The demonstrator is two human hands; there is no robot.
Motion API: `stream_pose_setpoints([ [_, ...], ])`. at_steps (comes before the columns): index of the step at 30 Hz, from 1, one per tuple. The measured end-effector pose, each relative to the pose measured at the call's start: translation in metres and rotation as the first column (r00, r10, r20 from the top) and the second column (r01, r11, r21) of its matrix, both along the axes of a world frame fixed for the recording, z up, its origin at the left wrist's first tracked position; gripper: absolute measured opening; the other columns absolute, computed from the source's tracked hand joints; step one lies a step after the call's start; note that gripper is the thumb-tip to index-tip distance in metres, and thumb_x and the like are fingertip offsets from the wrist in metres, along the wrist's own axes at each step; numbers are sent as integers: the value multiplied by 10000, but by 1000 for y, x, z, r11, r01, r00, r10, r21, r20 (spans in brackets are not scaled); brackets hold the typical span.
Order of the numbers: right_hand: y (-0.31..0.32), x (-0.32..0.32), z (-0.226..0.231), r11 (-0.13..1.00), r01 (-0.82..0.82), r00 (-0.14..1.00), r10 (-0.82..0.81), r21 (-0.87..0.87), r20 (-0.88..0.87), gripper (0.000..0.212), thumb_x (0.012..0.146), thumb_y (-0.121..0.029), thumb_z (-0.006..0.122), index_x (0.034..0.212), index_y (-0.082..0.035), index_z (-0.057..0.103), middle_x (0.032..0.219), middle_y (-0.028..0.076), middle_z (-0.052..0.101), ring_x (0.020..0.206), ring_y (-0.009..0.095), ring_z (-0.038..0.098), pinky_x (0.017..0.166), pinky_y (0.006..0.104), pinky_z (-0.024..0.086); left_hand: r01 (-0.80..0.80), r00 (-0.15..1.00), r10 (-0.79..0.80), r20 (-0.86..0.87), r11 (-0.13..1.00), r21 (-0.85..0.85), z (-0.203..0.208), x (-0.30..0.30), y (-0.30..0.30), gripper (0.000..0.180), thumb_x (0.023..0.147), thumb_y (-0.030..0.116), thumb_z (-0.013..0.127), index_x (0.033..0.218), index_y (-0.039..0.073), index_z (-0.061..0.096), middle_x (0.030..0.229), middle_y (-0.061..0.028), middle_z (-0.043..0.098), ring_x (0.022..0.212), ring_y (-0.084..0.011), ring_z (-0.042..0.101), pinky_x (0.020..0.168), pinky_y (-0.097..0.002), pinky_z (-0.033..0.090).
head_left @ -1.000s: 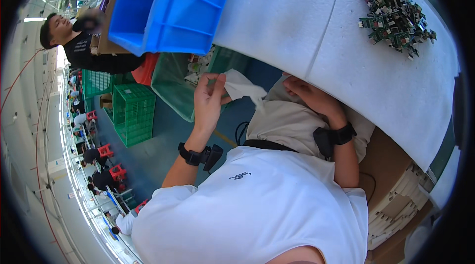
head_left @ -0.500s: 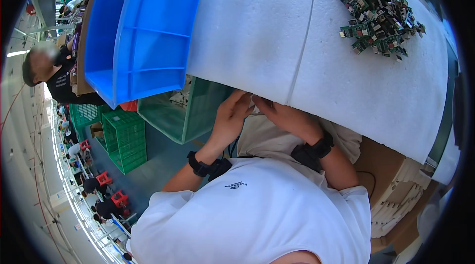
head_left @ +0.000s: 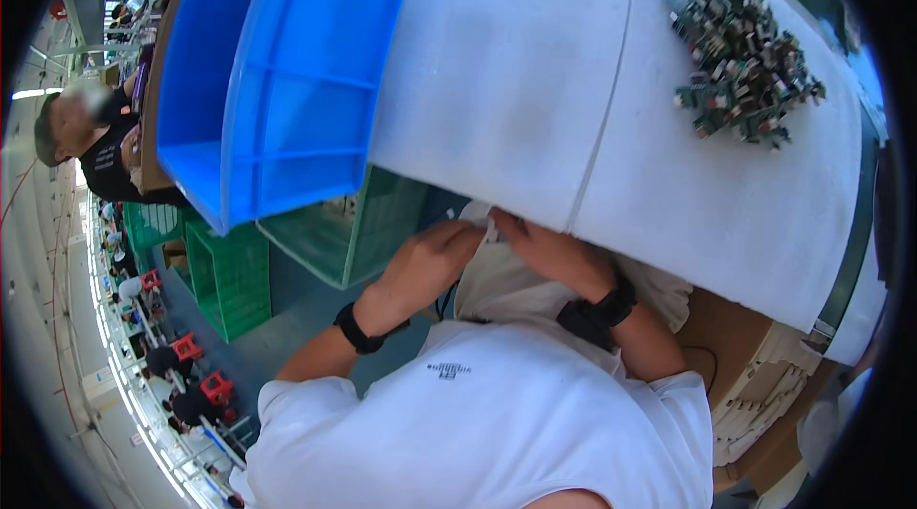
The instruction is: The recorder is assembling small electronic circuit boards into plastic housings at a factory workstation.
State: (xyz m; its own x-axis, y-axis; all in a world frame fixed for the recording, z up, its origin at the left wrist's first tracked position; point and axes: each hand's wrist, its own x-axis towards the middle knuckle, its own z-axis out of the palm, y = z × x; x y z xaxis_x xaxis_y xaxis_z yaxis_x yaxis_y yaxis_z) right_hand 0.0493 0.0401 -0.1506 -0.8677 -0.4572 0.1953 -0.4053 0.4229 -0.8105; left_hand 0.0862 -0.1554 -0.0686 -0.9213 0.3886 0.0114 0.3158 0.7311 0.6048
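At the near edge of the white foam-topped table, my left hand and my right hand meet with fingers bent inward. A small white piece shows between their fingertips; its kind is too small and blurred to tell. The fingers of both hands are closed around it. Part of the right hand's fingers is hidden by the table edge and the hand itself. Dark bands circle both wrists. On the table's far right lies a heap of small green circuit boards with metal connectors.
A blue plastic bin stands left of the foam sheet. Below it is a green crate, with another green crate on the floor. A cardboard box holding white pieces stands lower right. A co-worker is at far left.
My left hand has shifted slightly down and left, and the white piece between the hands shows more. The whole view has tilted, so the table and heap appear lower.
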Motion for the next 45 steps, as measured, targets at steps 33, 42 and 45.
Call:
stream_pose_setpoints([
  [33, -2, 13, 79, 712, -558, 765, 641, -427, 70, 159, 948, -159, 676, 868, -38, 612, 742, 136, 573, 673, 324, 590, 602, 416, 453, -823, 564, 80, 822, -19, 567, -19, 29, 6, 537, 1093, 432, 361, 1472, 55, 416, 1425, -85, 534, 1237, -214, 544, 1086, -348, 415],
  [42, 2, 18, 79, 684, -575, 738, 670, -449, 75, 157, 957, -153, 656, 854, -44, 608, 719, 136, 563, 641, 328, 590, 588, 421, 451, -661, 728, 140, 671, 403, 633, -11, 41, 5, 624, 1077, 509, 344, 1512, 63, 381, 1471, -86, 481, 1283, -239, 513, 1107, -367, 406],
  [45, 6, 13, 78, 745, -457, 784, 595, -486, 174, 189, 950, -158, 675, 827, -35, 603, 712, 136, 551, 638, 319, 580, 586, 411, 440, -649, 729, 70, 681, 390, 654, -14, 46, -2, 577, 1072, 428, 413, 1513, 58, 385, 1464, -86, 493, 1287, -233, 517, 1101, -373, 416],
])
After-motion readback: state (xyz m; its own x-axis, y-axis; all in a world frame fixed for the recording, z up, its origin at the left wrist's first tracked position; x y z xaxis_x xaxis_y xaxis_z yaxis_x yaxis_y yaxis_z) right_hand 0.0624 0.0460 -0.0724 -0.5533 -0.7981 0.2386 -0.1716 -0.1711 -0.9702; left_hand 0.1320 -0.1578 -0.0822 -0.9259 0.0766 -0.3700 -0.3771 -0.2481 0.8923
